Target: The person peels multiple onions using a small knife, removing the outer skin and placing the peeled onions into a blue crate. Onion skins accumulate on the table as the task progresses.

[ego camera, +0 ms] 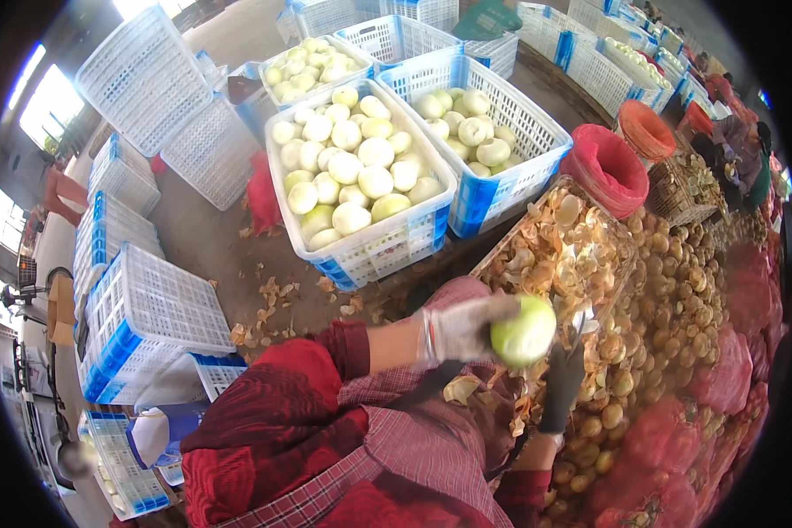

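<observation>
A peeled, pale green and white onion (523,331) is held in my left hand (465,327), which wears a whitish glove. Just to its right is my right hand (561,379) in a dark grey glove. A thin dark tip shows at its fingers beside a white scrap (587,321); whether the hand grips a tool is unclear. Below both hands, my plaid apron (429,435) carries loose brown skins. Beyond them a woven basket (492,264) is heaped with onion skins (567,244). Unpeeled brown onions (666,297) lie in a large pile at the right.
Ahead stands a white and blue plastic crate (369,264) full of peeled onions (346,168). Another crate (501,198) beside it is partly filled. Stacked crates (158,330) line the left. Red mesh sacks (666,435) lie at right; another worker (739,145) sits farther off.
</observation>
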Demonstrator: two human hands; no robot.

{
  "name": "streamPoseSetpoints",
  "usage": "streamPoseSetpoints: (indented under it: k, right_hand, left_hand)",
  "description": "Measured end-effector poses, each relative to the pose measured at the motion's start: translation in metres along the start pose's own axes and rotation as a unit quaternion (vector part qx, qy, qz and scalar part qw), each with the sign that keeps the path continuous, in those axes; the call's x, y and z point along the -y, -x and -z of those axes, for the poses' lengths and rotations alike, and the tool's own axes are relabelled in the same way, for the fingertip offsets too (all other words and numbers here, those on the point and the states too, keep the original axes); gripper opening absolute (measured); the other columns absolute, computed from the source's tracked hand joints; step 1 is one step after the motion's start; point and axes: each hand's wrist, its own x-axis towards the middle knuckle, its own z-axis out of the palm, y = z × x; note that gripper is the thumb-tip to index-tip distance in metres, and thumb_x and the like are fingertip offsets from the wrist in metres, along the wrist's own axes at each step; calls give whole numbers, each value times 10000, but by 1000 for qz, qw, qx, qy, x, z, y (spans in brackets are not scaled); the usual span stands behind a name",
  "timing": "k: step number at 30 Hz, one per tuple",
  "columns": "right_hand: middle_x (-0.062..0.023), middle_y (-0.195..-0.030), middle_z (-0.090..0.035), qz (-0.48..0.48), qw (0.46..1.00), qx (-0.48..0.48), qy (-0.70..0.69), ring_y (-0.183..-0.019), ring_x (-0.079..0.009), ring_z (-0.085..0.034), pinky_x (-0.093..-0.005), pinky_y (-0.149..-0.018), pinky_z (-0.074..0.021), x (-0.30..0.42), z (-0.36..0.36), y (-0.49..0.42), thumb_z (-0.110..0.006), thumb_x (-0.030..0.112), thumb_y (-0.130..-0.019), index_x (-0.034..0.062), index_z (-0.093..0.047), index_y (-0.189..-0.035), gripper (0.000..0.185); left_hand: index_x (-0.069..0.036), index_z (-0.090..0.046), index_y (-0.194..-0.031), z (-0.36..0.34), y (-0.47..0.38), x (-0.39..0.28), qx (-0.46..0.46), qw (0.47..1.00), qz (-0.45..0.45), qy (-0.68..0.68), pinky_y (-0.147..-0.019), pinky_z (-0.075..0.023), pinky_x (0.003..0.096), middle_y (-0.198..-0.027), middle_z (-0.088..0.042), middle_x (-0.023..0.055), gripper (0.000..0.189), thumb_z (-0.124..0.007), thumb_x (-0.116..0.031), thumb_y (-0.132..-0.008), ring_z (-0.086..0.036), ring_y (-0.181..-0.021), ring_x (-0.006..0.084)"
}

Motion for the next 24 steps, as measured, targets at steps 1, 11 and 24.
streamPoseSetpoints:
  k: [1, 11, 24]
  right_hand:
    - [-5, -706, -531, -30, 999, -4, -32, -512, -72, -457, -251, -444, -379, -13, 11, 4, -614, 174, -931, 53, -518, -1368, 464]
    - [-14, -732, -565, -273, 929, -80, -237, -514, -111, -514, -285, -465, -437, -172, 105, 96, -653, 188, -881, 77, -597, -943, 138]
    - [-105, -581, -584, -478, 859, -73, -168, -446, -234, -561, -366, -454, -447, -318, 85, 283, -639, 257, -857, -11, -598, -842, 271]
  left_hand:
    - [-121, -476, -1369, -5, -13, -21, 5, 998, -51, -27, -976, -512, 562, -1287, -609, 125, 553, -691, -337, -909, -621, -1156, 300]
    - [132, -247, -1450, 28, -83, -170, -84, 988, -117, 53, -1211, -239, 462, -1491, -344, 294, 826, -565, -464, -975, -352, -1395, 347]
    - [29, -657, -1079, 48, -93, -62, -142, 956, -15, -257, -940, -525, 464, -1139, -672, 223, 322, -583, -267, -977, -643, -1078, 352]
